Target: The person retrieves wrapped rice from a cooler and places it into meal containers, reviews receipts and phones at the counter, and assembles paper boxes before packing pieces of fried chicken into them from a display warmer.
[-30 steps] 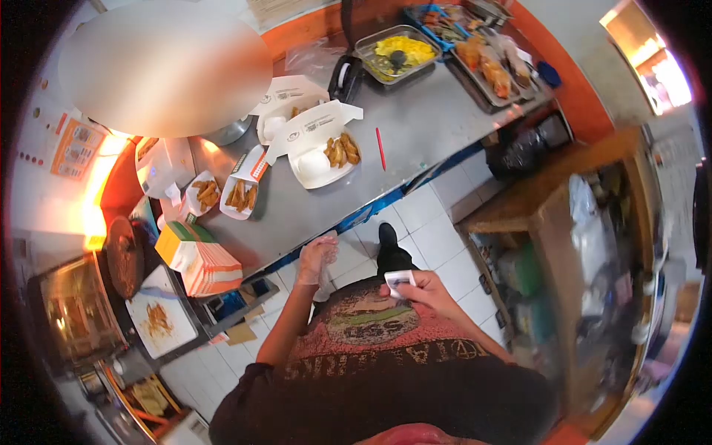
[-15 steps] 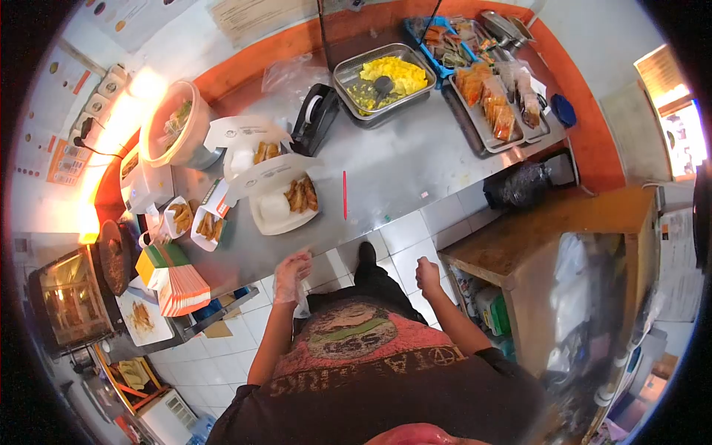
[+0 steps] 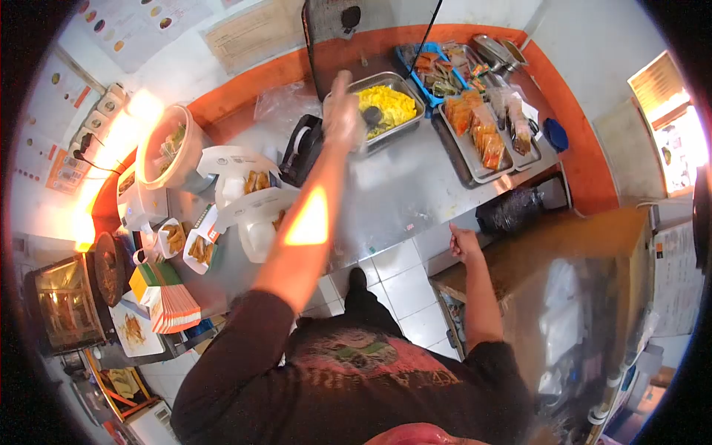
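Observation:
My left hand (image 3: 343,122), in a clear plastic glove, reaches far over the counter to the left edge of a metal tray (image 3: 386,143) of yellow shredded food (image 3: 391,106). Motion smears its fingers, so whether it touches the tray does not show. A dark spoon-like utensil (image 3: 371,116) lies in that food. Just left of the hand stands a black tape dispenser (image 3: 297,159). My right hand (image 3: 464,243) hangs before the counter's front edge, fingers curled, with nothing visible in it. My left forearm partly covers an open white food box (image 3: 258,236).
A second open box (image 3: 239,184) with fried pieces, small snack cartons (image 3: 199,250) and a plastic tub (image 3: 172,148) stand left. Stacked folded cartons (image 3: 174,308) sit near the front edge. Packed foods on a tray (image 3: 486,176) and a blue basket (image 3: 437,93) are right.
My left hand has swung forward and up from the counter's front edge to the yellow food tray. My right hand has moved forward and slightly right, still curled.

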Action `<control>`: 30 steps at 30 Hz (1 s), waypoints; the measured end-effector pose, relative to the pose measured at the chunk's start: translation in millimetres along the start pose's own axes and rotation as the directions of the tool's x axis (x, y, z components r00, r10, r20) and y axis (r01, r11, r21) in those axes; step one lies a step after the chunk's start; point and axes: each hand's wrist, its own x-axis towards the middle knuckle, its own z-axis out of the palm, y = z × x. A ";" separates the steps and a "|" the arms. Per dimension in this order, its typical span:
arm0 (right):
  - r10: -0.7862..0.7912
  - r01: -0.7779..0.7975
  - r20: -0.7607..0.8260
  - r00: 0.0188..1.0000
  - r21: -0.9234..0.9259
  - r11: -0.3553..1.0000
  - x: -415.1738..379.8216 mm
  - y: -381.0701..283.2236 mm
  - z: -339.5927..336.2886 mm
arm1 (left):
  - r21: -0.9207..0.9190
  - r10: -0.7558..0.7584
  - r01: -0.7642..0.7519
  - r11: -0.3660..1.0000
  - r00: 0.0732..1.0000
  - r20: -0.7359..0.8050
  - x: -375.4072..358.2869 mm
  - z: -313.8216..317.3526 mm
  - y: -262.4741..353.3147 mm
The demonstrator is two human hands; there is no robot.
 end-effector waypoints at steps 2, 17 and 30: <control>-0.102 0.118 -0.170 0.980 0.088 0.989 3.5 6.1 25.2 | 0.376 -0.161 0.104 0.921 0.979 0.124 62.3 63.8 -29.3; 0.289 -0.056 -0.013 0.957 0.972 0.227 118.8 192.6 -97.0 | 0.183 -0.468 0.488 0.853 0.562 0.682 -263.1 -87.3 -68.0; -0.159 0.715 -0.886 0.436 0.233 0.659 -2.7 11.1 26.3 | -0.109 -0.206 0.214 0.971 0.975 0.078 -393.3 -206.4 -62.6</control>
